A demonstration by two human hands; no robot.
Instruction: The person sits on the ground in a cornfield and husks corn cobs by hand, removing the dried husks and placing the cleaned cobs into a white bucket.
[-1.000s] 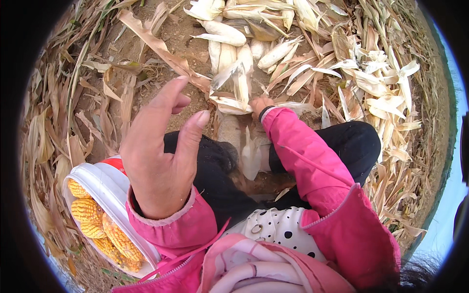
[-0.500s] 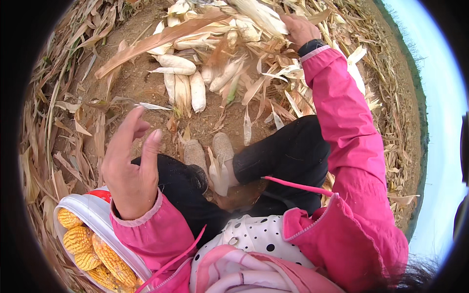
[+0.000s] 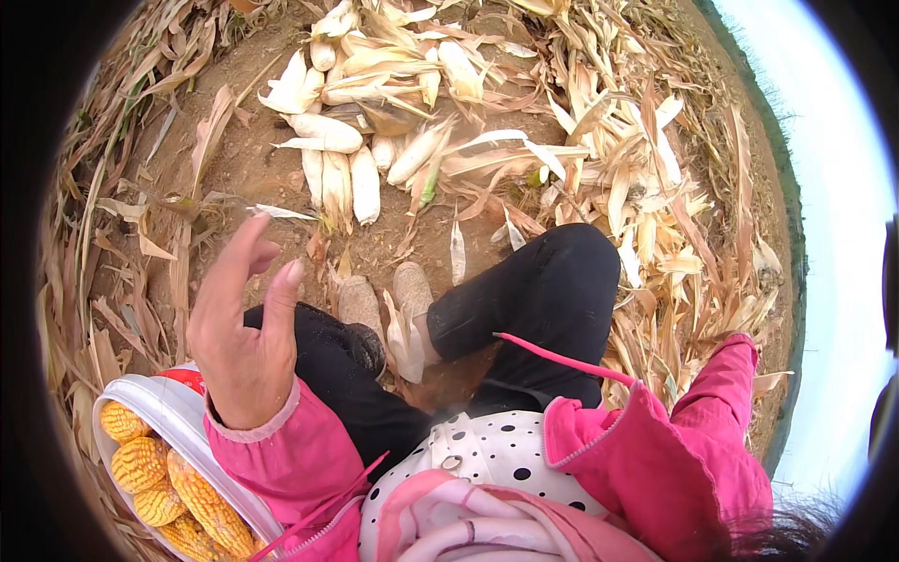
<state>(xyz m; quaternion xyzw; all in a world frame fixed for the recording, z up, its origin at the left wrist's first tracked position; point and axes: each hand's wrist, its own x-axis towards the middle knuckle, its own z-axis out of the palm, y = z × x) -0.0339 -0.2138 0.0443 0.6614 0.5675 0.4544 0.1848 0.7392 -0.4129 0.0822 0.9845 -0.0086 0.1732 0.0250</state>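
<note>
My left hand [image 3: 243, 328] hovers in the air above my knee, thumb and fingers apart, holding nothing. Beside its wrist stands a white bucket [image 3: 154, 398] that holds several yellow corn cobs [image 3: 201, 496]. My right arm is out to the right in a pink sleeve [image 3: 716, 384]; the hand beyond the cuff does not show. In front of my feet lies a heap of corn ears in pale husks [image 3: 375, 80]. Several of them, such as one whitish ear [image 3: 365, 184], lie side by side at the near edge of the heap.
Loose dry husks [image 3: 655, 234] are piled to the right of my bent knee [image 3: 576, 262]. Dry corn stalks and leaves [image 3: 80, 206] cover the left side. Brown soil [image 3: 243, 173] shows between them. My shoes [image 3: 412, 286] rest near the heap.
My right hand has left the far heap and swung right and back, out of sight. The large husks by it are gone from the heap's top. My left hand is nearly unmoved.
</note>
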